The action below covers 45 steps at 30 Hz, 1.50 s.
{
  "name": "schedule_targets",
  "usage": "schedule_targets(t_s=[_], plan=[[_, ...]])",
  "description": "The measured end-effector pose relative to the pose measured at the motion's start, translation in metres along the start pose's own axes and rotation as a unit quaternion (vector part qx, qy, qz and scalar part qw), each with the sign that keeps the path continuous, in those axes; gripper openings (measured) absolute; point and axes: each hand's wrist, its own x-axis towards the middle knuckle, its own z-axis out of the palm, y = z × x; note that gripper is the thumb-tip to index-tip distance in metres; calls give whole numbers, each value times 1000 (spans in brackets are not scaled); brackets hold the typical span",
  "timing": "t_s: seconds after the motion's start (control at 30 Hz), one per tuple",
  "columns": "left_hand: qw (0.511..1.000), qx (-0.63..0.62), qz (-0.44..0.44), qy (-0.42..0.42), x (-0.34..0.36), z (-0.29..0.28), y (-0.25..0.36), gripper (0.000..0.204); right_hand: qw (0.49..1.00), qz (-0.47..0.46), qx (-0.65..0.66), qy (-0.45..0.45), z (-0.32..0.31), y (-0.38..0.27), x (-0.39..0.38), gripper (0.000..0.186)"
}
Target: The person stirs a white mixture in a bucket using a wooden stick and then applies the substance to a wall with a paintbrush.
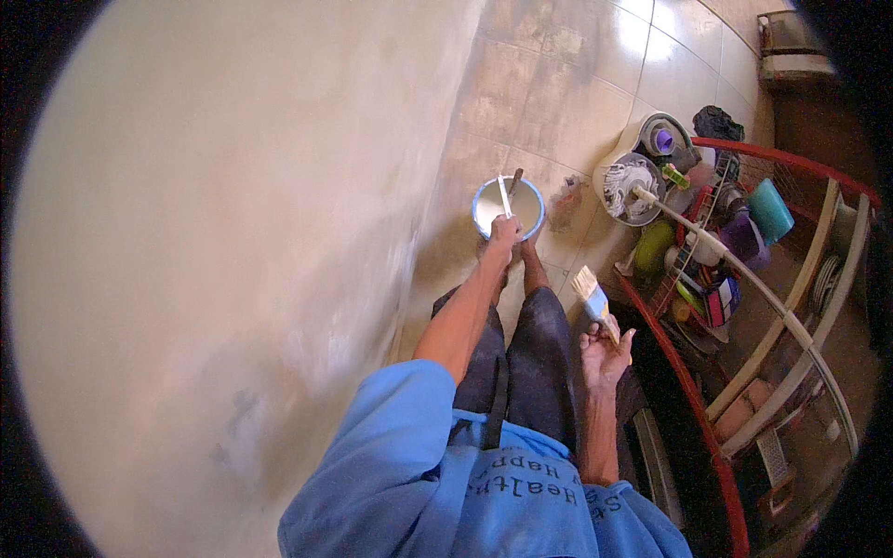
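Below me, a round bucket (478, 219) with a blue rim holds pale, whitish paint. My left hand (505, 230) is closed at its near side on a white strip that looks like the bucket's handle (504, 193). A dark stick (516, 179) leans over the far rim. Farther right, my right hand (605, 356) is turned palm up, its fingers curled around a wide paintbrush (593, 296). The brush has a blue band and pale, paint-coated bristles pointing forward, away from me. The bucket partly hides my feet.
A plastered wall (233, 205) with grey patches fills the left. Smudged floor tiles (581, 79) lie ahead. At right stand a mop bucket (609, 167), a mop (628, 186) with its long handle slanting toward me, and a red-framed rack (693, 409) crowded with household items.
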Motion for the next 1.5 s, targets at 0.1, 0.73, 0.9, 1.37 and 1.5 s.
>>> schedule_targets(t_s=[0.1,0.73,0.9,1.37,1.5], plan=[[998,-61,-23,25,-10,8,-5,15,999,-2,7,36,-3,4,-5,55],[995,-40,-72,50,68,-5,-75,11,997,-2,-34,69,-105,-5,38,54],[997,-23,-40,54,64,-16,-69,12,996,26,-31,81,-116,2,41,51],[873,423,180,161,22,-88,-59,29,996,34,82,-19,-55,24,43,41],[848,430,196,240,-15,-105,-37,26,990,47,114,-69,-62,63,82,43]])
